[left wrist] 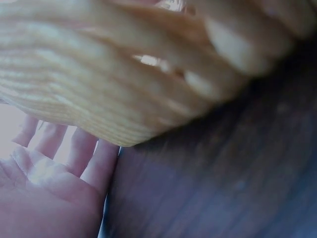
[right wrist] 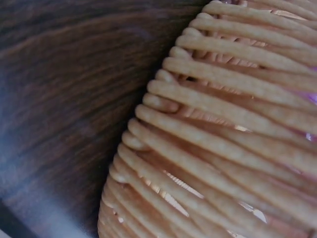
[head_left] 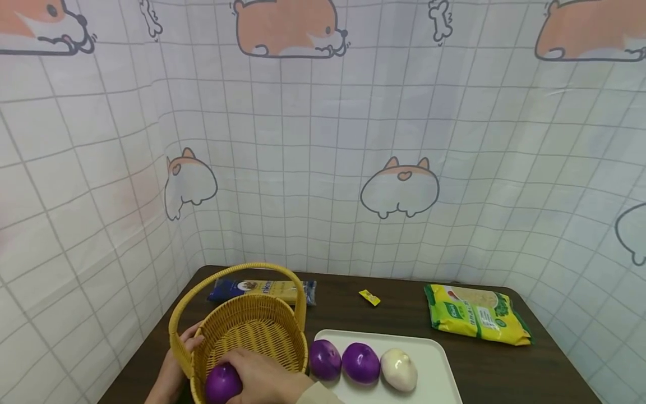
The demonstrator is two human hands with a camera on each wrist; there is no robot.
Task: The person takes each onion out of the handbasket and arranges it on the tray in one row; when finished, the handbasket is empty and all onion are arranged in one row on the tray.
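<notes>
In the head view my right hand [head_left: 262,375] reaches over the near rim of the yellow wicker basket [head_left: 301,350] and grips a purple onion [head_left: 222,384] inside it, at the near left. My left hand [head_left: 174,367] holds the basket's left side at the rim, beside the foot of the tall handle [head_left: 178,314]. The left wrist view shows the left palm and fingers [left wrist: 49,178] against the woven outer wall [left wrist: 99,94]. Only the basket's weave [right wrist: 213,124] and the table fill the right wrist view; the right hand is out of sight there.
Right of the basket, a white tray [head_left: 434,370] carries two purple onions [head_left: 360,363] and a white onion [head_left: 399,370]. A blue-and-yellow packet [head_left: 242,287] lies behind the basket. Farther right are a small yellow wrapper [head_left: 370,297] and a yellow-green bag [head_left: 476,314] on the dark table [head_left: 333,306].
</notes>
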